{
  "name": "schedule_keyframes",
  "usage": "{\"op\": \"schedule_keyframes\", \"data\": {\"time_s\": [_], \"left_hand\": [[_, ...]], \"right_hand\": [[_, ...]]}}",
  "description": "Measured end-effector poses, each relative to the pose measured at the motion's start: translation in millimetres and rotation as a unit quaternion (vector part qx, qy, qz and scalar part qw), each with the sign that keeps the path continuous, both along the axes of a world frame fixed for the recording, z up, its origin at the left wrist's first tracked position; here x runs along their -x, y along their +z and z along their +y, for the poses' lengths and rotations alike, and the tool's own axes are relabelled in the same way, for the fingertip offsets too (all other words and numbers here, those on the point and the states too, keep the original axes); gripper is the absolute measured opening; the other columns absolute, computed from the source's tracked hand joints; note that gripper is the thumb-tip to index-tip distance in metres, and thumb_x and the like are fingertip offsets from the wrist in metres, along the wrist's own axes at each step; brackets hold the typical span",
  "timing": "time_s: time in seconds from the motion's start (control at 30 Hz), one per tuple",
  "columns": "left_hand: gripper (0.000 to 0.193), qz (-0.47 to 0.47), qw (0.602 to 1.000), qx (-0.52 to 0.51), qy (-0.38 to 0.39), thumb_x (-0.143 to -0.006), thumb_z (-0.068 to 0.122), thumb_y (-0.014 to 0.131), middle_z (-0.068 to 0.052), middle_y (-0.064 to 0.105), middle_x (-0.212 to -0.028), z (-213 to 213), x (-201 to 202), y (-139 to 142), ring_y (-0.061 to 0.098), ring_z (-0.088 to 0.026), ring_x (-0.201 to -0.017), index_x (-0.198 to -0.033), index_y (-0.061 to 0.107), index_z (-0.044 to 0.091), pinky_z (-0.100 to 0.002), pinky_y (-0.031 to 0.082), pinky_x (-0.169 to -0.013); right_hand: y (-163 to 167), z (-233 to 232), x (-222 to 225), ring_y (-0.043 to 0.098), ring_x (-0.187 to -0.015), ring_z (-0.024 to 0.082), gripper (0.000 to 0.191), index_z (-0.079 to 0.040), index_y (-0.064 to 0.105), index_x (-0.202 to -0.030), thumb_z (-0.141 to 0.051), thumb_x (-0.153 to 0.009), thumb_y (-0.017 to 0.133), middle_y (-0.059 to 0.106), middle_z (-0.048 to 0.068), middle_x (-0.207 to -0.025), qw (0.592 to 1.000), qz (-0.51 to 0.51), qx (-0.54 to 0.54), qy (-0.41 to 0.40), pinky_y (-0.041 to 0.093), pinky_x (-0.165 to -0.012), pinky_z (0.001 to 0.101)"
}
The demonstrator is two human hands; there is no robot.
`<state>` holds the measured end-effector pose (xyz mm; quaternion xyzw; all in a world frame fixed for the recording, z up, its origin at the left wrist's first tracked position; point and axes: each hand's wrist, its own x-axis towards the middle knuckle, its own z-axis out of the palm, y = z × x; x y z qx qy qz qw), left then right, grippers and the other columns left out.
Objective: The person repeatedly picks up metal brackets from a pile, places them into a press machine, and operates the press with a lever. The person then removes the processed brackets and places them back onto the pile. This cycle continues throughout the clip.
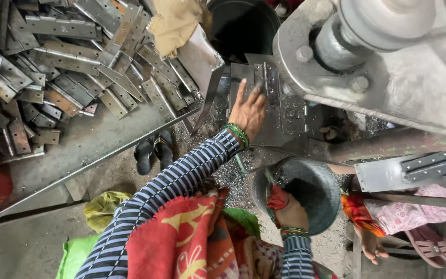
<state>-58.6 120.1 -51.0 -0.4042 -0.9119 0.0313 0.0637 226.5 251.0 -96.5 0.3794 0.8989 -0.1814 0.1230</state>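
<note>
Floor (pixel 37 243): grey concrete, strewn with metal shavings; one pair of black sandals (pixel 153 150). One grey metal bowl (pixel 305 194), right hand (pixel 287 212) grip clenched on its near rim through red cloth. One hinge plate (pixel 264 85) on the press bed, left hand (pixel 249 111) grip released, fingers flat on it; beyond, a bench (pixel 94 139) heaped with uncounted hinges (pixel 68 67).

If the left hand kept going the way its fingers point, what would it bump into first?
The left hand already rests on a flat metal hinge plate. Straight ahead, it would probably slide along this plate toward the grey machine body, though depth is hard to judge.
</note>
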Motion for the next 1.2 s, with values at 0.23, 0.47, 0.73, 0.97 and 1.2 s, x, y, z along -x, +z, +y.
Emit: {"op": "schedule_keyframes", "data": {"time_s": [0.23, 0.47, 0.73, 0.97, 1.2], "left_hand": [[0.045, -0.038, 0.997, -0.06, 0.005, -0.096, 0.022, 0.052, -0.013, 0.056, -0.141, -7.3, -6.0, -8.2, 0.024, -0.029, -0.154, -0.138, 0.06, 0.008, -0.072, -0.009, -0.118], [0.043, -0.038, 0.995, -0.092, 0.019, -0.095, 0.026, 0.054, -0.013, 0.059, -0.137, -8.8, -11.8, -5.6, 0.03, -0.029, -0.151, -0.133, 0.062, 0.008, -0.07, -0.008, -0.12], [0.045, -0.027, 0.995, -0.092, 0.028, -0.095, 0.024, 0.054, -0.011, 0.057, -0.138, -1.7, -6.7, -11.8, 0.036, -0.029, -0.146, -0.137, 0.061, 0.01, -0.069, -0.008, -0.121], [0.041, -0.063, 0.996, -0.035, -0.049, -0.096, 0.029, 0.057, -0.011, 0.055, -0.148, -25.9, -20.1, 0.8, 0.032, -0.029, -0.15, -0.133, 0.063, 0.013, -0.073, -0.007, -0.118], [0.068, -0.108, 0.993, -0.053, 0.017, -0.098, 0.053, 0.047, -0.009, 0.038, -0.161, -4.3, 4.0, 4.7, 0.014, -0.028, -0.152, -0.154, 0.041, 0.013, -0.072, -0.007, -0.116]], "right_hand": [[89.4, 4.1, 28.8, 0.078, -0.1, 0.037, 0.062, -0.024, 0.062, -0.133, -0.047, -0.078, 0.077, 0.079, 0.017, -0.109, 0.984, -0.18, -0.003, 0.001, 0.06, -0.086, 0.0489], [31.6, -4.0, 2.6, 0.077, -0.087, 0.035, 0.042, -0.028, 0.071, -0.115, -0.054, -0.083, 0.069, 0.079, 0.012, -0.099, 0.998, 0.013, -0.017, 0.051, 0.06, -0.076, 0.0483], [-53.3, -10.4, -11.6, 0.072, -0.091, 0.044, 0.051, -0.023, 0.07, -0.119, -0.058, -0.081, 0.07, 0.076, 0.02, -0.093, 0.999, 0.047, -0.024, -0.009, 0.058, -0.08, 0.0537], [13.9, 0.3, 4.6, 0.077, -0.093, 0.038, 0.045, -0.024, 0.066, -0.126, -0.037, -0.083, 0.067, 0.079, 0.018, -0.097, 0.999, -0.04, 0.029, -0.003, 0.058, -0.084, 0.0504], [19.7, -6.9, 5.1, 0.077, -0.101, 0.038, 0.056, -0.027, 0.061, -0.134, -0.035, -0.079, 0.071, 0.08, 0.019, -0.105, 0.998, -0.065, -0.009, 0.001, 0.058, -0.088, 0.0483]]}}
